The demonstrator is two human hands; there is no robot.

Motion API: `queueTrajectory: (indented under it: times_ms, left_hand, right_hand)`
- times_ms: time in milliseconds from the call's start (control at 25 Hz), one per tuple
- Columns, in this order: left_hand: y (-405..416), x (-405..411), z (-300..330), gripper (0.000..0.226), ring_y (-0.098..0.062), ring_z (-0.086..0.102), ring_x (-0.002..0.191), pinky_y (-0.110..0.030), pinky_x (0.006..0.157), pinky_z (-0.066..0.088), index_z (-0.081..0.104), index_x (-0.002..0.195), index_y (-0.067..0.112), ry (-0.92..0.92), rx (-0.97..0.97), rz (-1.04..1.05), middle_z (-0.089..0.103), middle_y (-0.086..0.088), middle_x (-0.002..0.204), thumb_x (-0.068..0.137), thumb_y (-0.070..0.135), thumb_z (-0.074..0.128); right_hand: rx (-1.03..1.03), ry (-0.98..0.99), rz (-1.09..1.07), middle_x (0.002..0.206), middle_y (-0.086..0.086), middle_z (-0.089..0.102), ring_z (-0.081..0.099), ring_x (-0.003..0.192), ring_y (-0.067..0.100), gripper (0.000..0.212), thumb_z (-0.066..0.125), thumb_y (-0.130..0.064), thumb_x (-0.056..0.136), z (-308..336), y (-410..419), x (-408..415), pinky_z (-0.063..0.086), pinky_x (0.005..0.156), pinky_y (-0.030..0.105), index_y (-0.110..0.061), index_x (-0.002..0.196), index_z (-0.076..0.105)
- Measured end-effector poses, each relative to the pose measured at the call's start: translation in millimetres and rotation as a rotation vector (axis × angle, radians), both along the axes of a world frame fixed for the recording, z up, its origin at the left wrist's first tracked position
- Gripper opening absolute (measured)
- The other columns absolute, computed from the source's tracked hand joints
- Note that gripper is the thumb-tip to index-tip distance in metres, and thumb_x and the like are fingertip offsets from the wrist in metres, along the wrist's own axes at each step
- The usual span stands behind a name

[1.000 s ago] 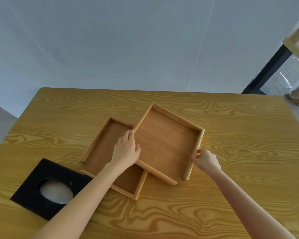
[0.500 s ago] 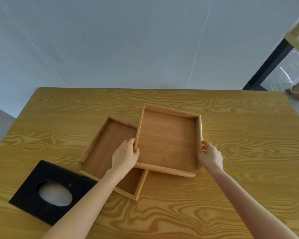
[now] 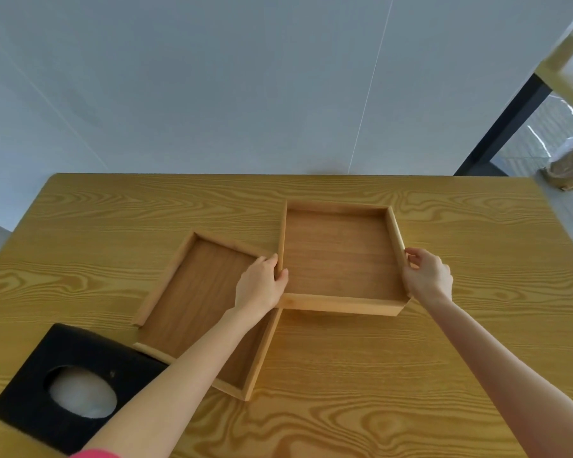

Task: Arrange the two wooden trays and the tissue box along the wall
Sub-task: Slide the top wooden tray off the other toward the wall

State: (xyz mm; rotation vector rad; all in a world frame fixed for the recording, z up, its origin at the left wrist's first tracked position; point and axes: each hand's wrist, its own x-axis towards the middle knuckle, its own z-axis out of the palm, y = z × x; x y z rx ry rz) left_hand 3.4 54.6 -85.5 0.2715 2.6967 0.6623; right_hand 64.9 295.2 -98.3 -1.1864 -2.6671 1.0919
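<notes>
Tray point(image 3: 338, 259) shifted wallward, squared (between both grips).

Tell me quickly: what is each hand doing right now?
Left hand: closed on the lifted tray's left rim.
Right hand: closed on that tray's right rim.

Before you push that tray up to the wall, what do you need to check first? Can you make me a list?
1. Both hands on the right tray: ok. Left hand grips its left rim, right hand its right rim.
2. Right tray square to the wall: ok, its far rim runs about parallel.
3. Path to the wall free: ok, only bare table lies ahead.
4. Right tray clear of the left tray: cannot tell, their corners meet under the left hand.
5. Left tray straight: not ok, it sits angled.
6. Tissue box at the wall: not ok, it is at the near edge.
</notes>
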Motion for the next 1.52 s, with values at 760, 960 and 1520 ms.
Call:
queueTrajectory:
  times_ms: [760,960,1520]
  left_hand:
    - [50,-97,-8,0.049,-0.026,0.056,0.119,-0.031,0.098,0.043,0.037,0.138,0.005,-0.095,0.046,0.043,0.055,-0.013,0.135,0.093,0.021,0.050]
    - [45,-102,-27,0.049,-0.029,0.055,0.118,-0.036,0.096,0.046,0.036,0.138,0.005,-0.106,-0.024,0.054,0.052,-0.015,0.136,0.093,0.018,0.049]
    - [4,-107,-35,0.049,-0.030,0.053,0.119,-0.040,0.095,0.048,0.032,0.140,0.007,-0.045,-0.112,0.115,0.051,-0.014,0.135,0.094,0.019,0.045]
  right_hand:
    - [-0.046,0.104,-0.061,0.125,0.012,0.063,0.052,0.118,0.032,0.033,0.046,-0.018,0.094,-14,38,-81,0.041,0.101,0.043,-0.009,0.124,0.055]
    - [-0.080,0.062,-0.048,0.124,0.012,0.063,0.048,0.120,0.032,0.034,0.045,-0.017,0.094,-30,31,-83,0.038,0.100,0.042,-0.011,0.127,0.052]
    - [-0.107,0.058,0.141,0.129,0.014,0.060,0.056,0.119,0.026,0.040,0.047,-0.007,0.092,-30,1,-105,0.045,0.100,0.039,-0.010,0.132,0.047]
